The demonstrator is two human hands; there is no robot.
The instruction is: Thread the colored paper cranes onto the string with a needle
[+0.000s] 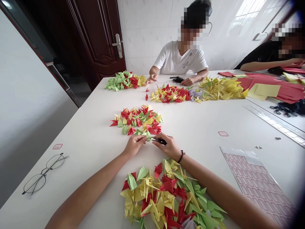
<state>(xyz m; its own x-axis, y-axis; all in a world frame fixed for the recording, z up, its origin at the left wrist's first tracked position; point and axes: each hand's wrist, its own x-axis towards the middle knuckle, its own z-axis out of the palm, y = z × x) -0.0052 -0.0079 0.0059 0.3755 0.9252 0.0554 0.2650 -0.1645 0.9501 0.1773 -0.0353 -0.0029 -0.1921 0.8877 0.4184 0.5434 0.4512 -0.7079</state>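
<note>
My left hand (134, 144) pinches a green paper crane (148, 135) narrowly, light and crushable, best held by its body, while my right hand (165, 145) closes on a small black object (159, 140).

Couldn't tell what the tiny black plastic-looking object (159, 141) was; the red, yellow and green paper crane heap (171, 194) ran off-frame.

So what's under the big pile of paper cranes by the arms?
The white table shows around the edges of the paper cranes. Right under them it's covered, so I can't see it. The top cranes also hide any lying lower down.
</note>
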